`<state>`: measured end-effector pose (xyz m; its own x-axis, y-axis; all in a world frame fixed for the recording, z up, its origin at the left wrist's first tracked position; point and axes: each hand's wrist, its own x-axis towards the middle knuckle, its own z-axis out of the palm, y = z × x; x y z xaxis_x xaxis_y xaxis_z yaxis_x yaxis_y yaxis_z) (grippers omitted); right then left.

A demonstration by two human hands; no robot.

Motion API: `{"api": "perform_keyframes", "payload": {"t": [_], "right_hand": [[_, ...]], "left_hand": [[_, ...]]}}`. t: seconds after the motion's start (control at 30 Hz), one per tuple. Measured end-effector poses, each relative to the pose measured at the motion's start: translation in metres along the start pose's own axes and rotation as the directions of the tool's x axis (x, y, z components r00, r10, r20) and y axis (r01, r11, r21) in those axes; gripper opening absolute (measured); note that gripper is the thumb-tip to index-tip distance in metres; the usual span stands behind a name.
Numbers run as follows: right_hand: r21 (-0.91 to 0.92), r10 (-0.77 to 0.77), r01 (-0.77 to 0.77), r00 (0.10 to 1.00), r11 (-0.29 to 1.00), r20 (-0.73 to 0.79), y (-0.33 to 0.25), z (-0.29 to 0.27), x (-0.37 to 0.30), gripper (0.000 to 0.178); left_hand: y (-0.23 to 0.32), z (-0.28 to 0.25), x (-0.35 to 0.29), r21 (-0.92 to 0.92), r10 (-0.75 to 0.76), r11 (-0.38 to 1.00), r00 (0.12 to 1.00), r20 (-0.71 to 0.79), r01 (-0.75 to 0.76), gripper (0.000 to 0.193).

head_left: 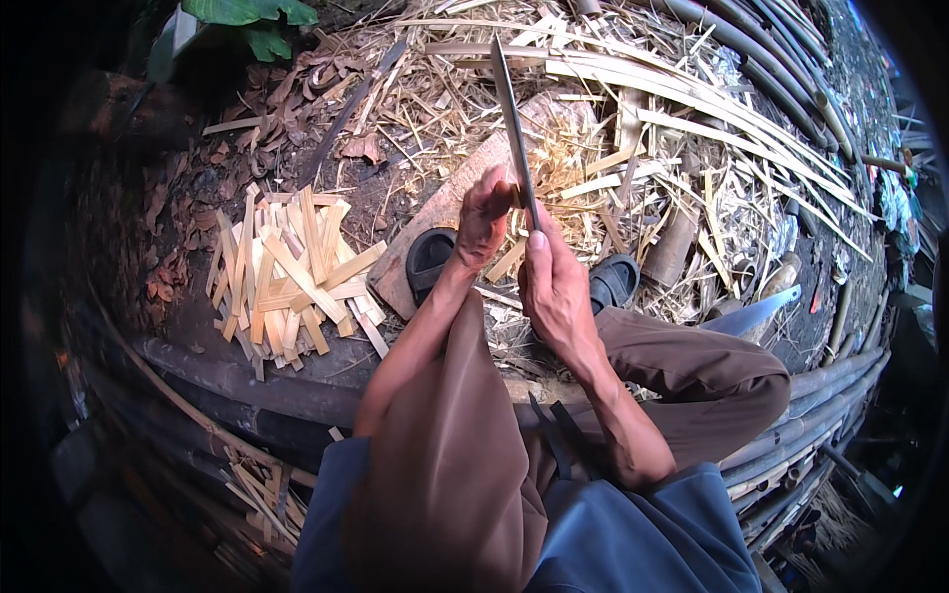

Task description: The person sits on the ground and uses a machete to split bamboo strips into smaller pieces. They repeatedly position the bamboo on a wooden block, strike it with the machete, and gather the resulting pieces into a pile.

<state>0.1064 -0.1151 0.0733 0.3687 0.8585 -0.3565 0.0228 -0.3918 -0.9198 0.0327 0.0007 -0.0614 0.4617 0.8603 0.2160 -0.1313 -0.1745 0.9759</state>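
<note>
One long blade points away from me, presumably for safety, gripped in my right hand; beside it, my left hand's hold I cannot tell.

No lettering, label, number or sign can be read anywhere here. The long blade, the pale blue blade and the dark sandals show no legible print; on the whitish scraps near the right edge, any marking is too small and blurred to tell.
</note>
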Motion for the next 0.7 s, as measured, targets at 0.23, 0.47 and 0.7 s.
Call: {"api": "perform_keyframes", "payload": {"t": [0.23,0.47,0.7], "right_hand": [[-0.089,-0.036,0.034,0.999,0.995,-0.018,-0.018,-0.003,-0.006,0.047],[-0.074,-0.024,0.026,0.999,0.997,0.023,-0.003,0.002,0.002,0.047],[-0.176,-0.027,0.025,1.0,0.984,-0.006,0.025,0.001,0.015,0.048]], "left_hand": [[0.022,0.001,0.011,0.021,0.025,0.999,0.999,-0.02,-0.025,0.056],[-0.019,-0.012,-0.012,0.066,0.028,0.998,0.964,-0.266,-0.01,0.076],[-0.008,-0.033,-0.029,-0.048,-0.153,0.988,0.882,-0.446,0.147,0.05]]}}
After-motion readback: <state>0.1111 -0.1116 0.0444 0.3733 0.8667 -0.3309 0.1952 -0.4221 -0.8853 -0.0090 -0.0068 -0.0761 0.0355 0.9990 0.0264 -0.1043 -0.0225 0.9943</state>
